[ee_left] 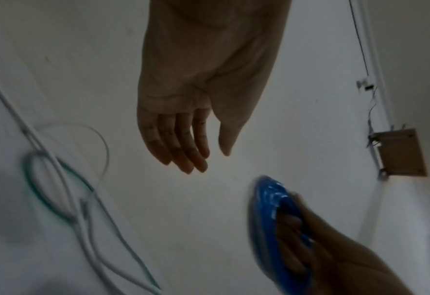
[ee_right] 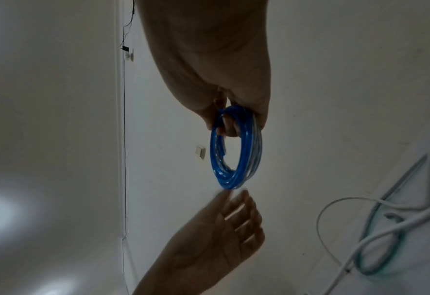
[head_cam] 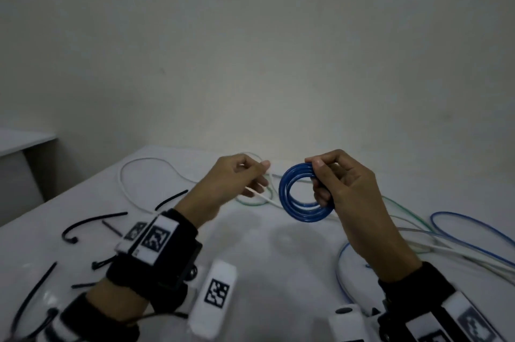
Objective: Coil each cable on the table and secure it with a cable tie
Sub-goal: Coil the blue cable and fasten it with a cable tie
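My right hand (head_cam: 319,180) grips a coiled blue cable (head_cam: 284,193) above the white table (head_cam: 250,252), fingers through the ring and thumb on top. The right wrist view shows the coil (ee_right: 227,182) hanging from those fingers (ee_right: 230,127). My left hand (head_cam: 256,177) hovers just left of the coil, empty. In the left wrist view its fingers (ee_left: 183,151) are straight and apart from the coil (ee_left: 269,197). Several black cable ties (head_cam: 94,220) lie loose on the table at the left.
Loose white (head_cam: 139,163), green (head_cam: 250,203) and blue (head_cam: 473,230) cables sprawl over the table's back and right side. A plain wall stands behind the table. A second white surface (head_cam: 22,140) sits at the far left.
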